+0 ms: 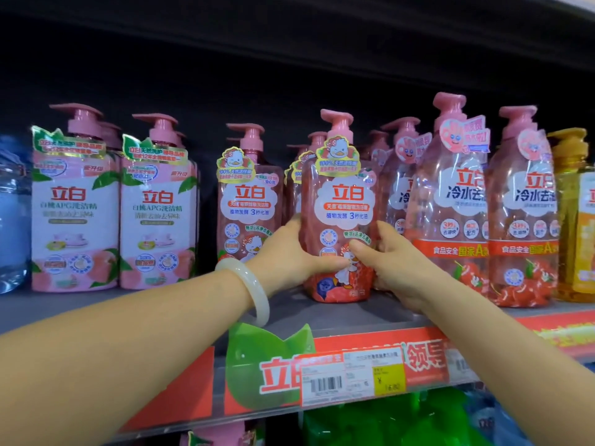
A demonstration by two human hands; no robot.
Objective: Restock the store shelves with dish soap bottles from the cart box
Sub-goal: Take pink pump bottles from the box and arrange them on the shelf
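A pink pump bottle of dish soap with a duck label (341, 214) stands upright on the grey shelf (338, 313), at the front of its row. My left hand (289, 252), with a pale bangle on the wrist, wraps its lower left side, thumb across the label. My right hand (386, 259) grips its lower right side. More duck-label bottles (249, 194) stand to the left and behind it. The cart box is out of view.
White-and-pink peach bottles (75, 201) fill the shelf's left part, beside a blue water jug (13, 214). Taller pink bottles (450, 194) crowd the right, then a yellow bottle (576, 220). A red price strip with tags (354, 375) runs along the shelf edge.
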